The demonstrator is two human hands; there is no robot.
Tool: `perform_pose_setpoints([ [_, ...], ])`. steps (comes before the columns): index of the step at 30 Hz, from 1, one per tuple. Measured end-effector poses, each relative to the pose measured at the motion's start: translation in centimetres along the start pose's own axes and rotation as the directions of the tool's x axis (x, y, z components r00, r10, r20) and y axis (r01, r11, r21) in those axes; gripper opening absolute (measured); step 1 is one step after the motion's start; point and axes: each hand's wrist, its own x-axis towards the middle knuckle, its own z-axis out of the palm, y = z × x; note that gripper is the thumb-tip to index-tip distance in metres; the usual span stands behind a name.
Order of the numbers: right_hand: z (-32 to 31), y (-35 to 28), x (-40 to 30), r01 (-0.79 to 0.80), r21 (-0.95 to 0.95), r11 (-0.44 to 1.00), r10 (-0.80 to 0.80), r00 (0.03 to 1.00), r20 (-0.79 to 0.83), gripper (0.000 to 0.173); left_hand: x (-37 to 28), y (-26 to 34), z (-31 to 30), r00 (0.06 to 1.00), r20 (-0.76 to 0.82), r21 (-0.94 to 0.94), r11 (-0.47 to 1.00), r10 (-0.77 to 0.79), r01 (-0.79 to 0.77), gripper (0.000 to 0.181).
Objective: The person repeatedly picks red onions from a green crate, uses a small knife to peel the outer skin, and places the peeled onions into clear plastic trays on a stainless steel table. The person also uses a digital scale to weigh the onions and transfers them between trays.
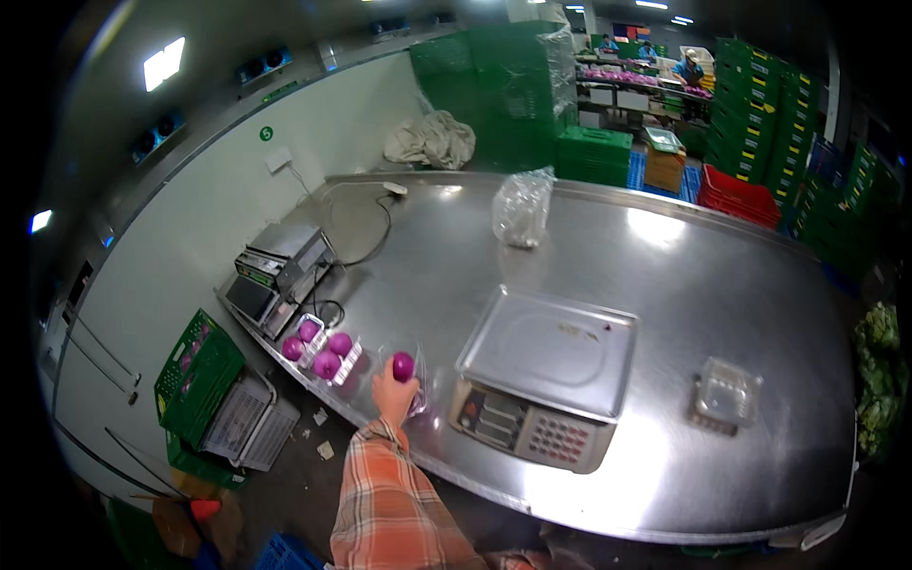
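My left hand (395, 395), at the end of a plaid sleeve, is closed around a purple onion (403, 366) over a clear plastic container near the front edge of the steel table. Left of it, several purple onions (327, 365) lie in clear plastic trays. A digital scale (548, 356) with a bare metal pan stands to the right of the hand. Farther right is a clear plastic tray (728, 393). My right hand is out of view; only a bit of plaid sleeve shows at the bottom edge.
A wrapping machine (278, 267) with cables stands at the table's left end. At the back is a clear plastic bag (524, 208). Green crates (199, 377) stand on the floor at left, and a red crate (739, 196) is behind the table. Distant people work at other tables.
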Motion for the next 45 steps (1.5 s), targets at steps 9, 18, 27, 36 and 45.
perform_pose_setpoints([
  [9, -0.8, -11.6, -2.2, 0.146, -0.138, 0.98, -0.163, 0.98, -0.116, 0.027, 6.9, -8.2, -4.7, 0.982, -0.109, 0.536, 0.841, 0.152, -0.071, 0.074],
  [18, 3.3, -3.4, -1.9, 0.056, -0.115, 0.992, -0.076, 0.981, -0.178, 0.029, 11.3, 10.6, 2.2, 0.769, -0.177, -0.118, 0.763, 0.614, -0.636, 0.061],
  [27, 5.6, 0.9, -10.0, -0.12, 0.21, 0.97, 0.187, 0.924, -0.333, 0.038, -25.0, 42.0, 10.8, -0.243, 0.162, -0.737, -0.047, 0.956, -0.675, 0.023],
  [36, 17.3, 5.3, -15.0, -0.544, 0.367, 0.754, 0.656, 0.608, -0.447, 0.046, -30.5, 42.5, 22.7, -0.422, 0.337, -0.407, -0.274, 0.842, -0.871, 0.015],
  [45, 10.2, 2.1, -16.7, -0.313, 0.572, 0.758, 0.559, 0.763, -0.323, 0.028, -28.5, 42.9, 19.6, -0.276, -0.004, -0.292, -0.265, 0.961, -0.919, 0.013],
])
